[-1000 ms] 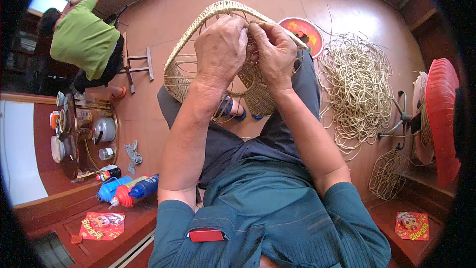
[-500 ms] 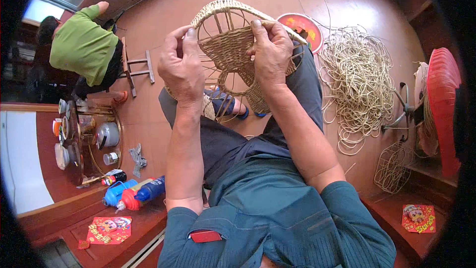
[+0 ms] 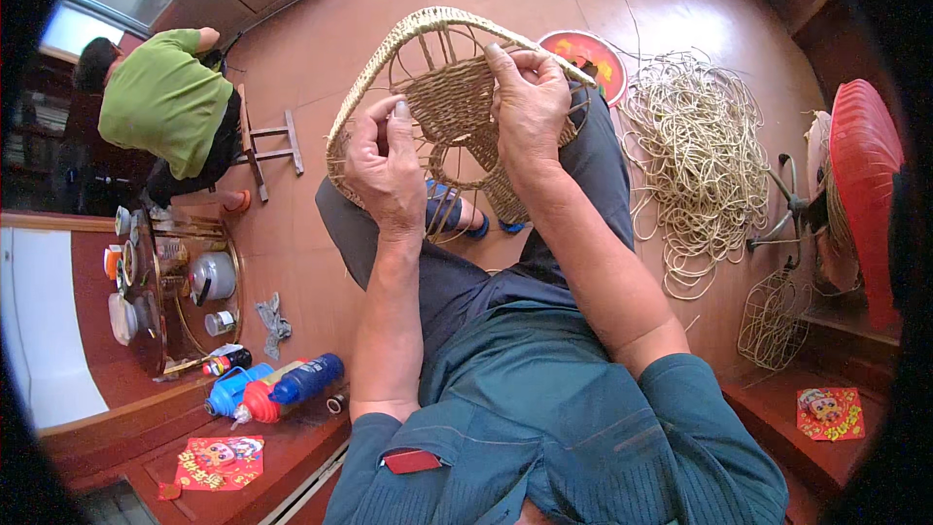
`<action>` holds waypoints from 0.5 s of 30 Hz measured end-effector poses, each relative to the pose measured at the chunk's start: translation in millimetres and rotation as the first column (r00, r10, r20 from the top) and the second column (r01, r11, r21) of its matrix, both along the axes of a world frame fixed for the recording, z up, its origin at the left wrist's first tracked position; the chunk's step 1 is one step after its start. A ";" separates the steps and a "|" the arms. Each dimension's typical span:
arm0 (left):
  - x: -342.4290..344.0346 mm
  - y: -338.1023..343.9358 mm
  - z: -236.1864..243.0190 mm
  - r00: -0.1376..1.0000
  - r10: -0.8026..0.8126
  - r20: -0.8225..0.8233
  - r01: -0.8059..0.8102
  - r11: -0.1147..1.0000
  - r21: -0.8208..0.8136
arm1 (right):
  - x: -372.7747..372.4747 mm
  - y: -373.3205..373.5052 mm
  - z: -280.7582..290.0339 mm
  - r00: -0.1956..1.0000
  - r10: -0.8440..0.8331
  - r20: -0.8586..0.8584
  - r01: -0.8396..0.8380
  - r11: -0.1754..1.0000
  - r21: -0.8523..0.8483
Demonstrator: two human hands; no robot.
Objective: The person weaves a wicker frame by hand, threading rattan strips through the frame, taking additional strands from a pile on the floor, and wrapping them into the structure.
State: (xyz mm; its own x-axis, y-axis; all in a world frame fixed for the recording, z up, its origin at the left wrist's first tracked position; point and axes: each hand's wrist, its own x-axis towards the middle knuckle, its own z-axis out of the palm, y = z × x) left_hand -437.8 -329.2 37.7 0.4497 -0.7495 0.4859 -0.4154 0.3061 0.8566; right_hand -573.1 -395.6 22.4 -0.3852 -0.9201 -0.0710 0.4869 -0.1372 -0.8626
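A partly woven basket (image 3: 449,102) of tan twisted cord rests over my lap. Its braided rim curves across the top, and bare ribs show between the rim and the woven panel. My right hand (image 3: 533,112) is closed on the rim's right side, thumb uppermost. My left hand (image 3: 387,165) is in front of the basket's left side, its fingers curled in a pinch with the thumb pointing up. Whatever lies between those left fingertips is too small to make out.
A large heap of loose cord (image 3: 700,165) lies on the floor at right, beside a red basin (image 3: 588,53). A red plastic chair (image 3: 865,194) and a wire frame (image 3: 773,326) are farther right. Bottles (image 3: 306,379) lie at lower left. A person in green (image 3: 170,97) sits at far left.
My left hand has come off the upper left rim and moved down and slightly right, uncovering the rim there. The right hand stays on the rim.
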 end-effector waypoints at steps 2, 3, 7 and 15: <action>-6.0 5.7 2.2 0.999 -0.028 -0.043 0.029 0.999 0.040 | 2.5 -4.4 -2.6 0.996 -0.067 -0.054 0.065 0.997 -0.041; -6.1 5.4 0.7 0.999 -0.031 -0.043 0.033 0.999 0.038 | 3.4 -4.7 -4.5 0.996 -0.071 -0.054 0.068 0.997 -0.043; -2.9 8.3 -2.5 0.997 -0.045 -0.064 0.049 0.997 0.061 | 6.7 0.8 3.9 0.998 -0.060 -0.001 0.060 0.995 -0.075; -7.3 10.0 8.7 0.994 -0.072 -0.079 0.076 0.996 0.049 | 5.3 -0.5 -1.7 0.993 -0.040 -0.115 0.032 0.997 -0.070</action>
State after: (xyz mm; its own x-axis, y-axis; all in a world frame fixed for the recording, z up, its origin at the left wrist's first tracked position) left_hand -445.2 -319.3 46.4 0.4265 -0.8054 0.4116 -0.3250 0.2882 0.9007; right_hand -567.8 -396.1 20.6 -0.4202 -0.9066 0.0386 0.3776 -0.2133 -0.9011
